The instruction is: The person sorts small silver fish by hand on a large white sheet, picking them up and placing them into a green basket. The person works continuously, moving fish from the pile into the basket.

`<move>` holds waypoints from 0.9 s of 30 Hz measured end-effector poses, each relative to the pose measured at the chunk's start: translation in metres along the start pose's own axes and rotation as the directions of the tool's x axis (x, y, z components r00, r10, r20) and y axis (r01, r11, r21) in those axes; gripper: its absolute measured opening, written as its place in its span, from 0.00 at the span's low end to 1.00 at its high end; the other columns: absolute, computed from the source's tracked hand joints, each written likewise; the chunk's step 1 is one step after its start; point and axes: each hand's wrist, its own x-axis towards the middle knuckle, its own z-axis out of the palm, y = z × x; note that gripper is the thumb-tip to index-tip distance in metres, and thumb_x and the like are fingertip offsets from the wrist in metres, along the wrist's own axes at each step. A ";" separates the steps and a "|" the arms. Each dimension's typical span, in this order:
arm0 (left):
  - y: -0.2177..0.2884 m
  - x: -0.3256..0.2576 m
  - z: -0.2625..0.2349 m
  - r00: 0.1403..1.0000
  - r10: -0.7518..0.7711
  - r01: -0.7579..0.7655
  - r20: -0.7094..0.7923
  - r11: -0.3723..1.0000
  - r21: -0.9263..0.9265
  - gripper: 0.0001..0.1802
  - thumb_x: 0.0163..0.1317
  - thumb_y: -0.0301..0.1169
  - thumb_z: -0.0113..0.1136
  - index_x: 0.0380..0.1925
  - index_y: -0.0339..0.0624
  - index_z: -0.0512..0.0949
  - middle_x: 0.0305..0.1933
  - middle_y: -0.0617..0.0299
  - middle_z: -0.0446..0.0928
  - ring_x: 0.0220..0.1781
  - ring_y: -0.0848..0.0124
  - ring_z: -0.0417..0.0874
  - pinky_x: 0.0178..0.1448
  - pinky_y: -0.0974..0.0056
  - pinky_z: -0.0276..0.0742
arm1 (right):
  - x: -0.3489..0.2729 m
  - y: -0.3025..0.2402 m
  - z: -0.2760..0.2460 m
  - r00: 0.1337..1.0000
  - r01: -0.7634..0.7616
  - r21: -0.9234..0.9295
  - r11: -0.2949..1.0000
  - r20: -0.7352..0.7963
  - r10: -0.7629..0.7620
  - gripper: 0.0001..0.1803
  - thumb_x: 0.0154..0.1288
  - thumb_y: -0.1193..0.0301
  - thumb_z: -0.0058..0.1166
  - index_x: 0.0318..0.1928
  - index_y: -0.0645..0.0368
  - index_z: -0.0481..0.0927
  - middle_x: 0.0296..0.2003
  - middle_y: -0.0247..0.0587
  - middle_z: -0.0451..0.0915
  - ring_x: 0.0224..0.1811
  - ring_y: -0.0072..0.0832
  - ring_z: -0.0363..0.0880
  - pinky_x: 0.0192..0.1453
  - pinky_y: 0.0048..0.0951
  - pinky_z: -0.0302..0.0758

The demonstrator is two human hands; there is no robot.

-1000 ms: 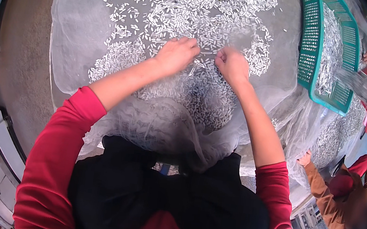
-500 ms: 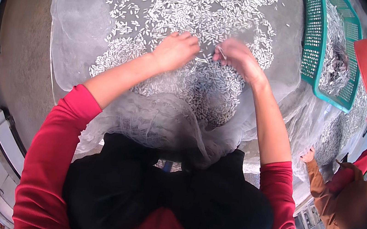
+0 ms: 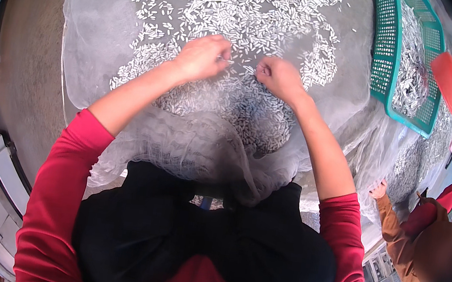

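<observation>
Silvery pieces (image 3: 254, 16) are cut off at the far side. The left hand (image 3: 204, 56) pinches a slim piece (image 3: 226, 60); the right hand (image 3: 281, 78), apart, curls, its hold impossible to tell.

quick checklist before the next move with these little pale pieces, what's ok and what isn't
1. Left hand pinching a piece: ok, a slim pale piece shows at its fingertips.
2. Right hand holding a piece: cannot tell, its fingers are curled and blurred.
3. Hands apart: ok, a gap shows between them.
4. Netting smooth at the near edge: not ok, bunched in folds.
5. Green basket clear of both hands: ok, off to the right.
</observation>
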 end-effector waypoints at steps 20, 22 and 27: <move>0.023 -0.022 0.045 0.998 0.011 -0.017 -0.070 0.995 -0.095 0.12 0.59 0.19 0.49 0.39 0.43 0.80 0.35 0.48 0.73 0.37 0.49 0.78 0.43 0.52 0.75 | -0.029 0.015 -0.013 0.957 -0.244 0.823 0.513 0.118 0.265 0.04 0.58 0.71 0.58 0.32 0.57 0.81 0.22 0.21 0.71 0.19 0.10 0.59 0.22 0.16 0.52; 0.025 -0.022 0.044 0.998 0.006 -0.010 -0.055 0.997 -0.078 0.10 0.59 0.20 0.50 0.38 0.41 0.79 0.35 0.48 0.73 0.36 0.48 0.79 0.43 0.51 0.75 | -0.035 0.021 -0.013 0.941 -0.264 0.841 0.472 0.118 0.316 0.04 0.59 0.72 0.56 0.33 0.58 0.80 0.21 0.22 0.71 0.20 0.10 0.60 0.23 0.15 0.52; 0.035 -0.021 0.050 0.997 -0.031 0.035 -0.076 0.998 0.052 0.06 0.58 0.26 0.55 0.35 0.39 0.77 0.35 0.49 0.73 0.38 0.48 0.79 0.43 0.49 0.76 | -0.042 0.029 -0.010 0.978 -0.194 0.973 -0.124 0.201 0.048 0.04 0.62 0.73 0.51 0.37 0.58 0.74 0.31 0.32 0.77 0.29 0.22 0.74 0.34 0.23 0.70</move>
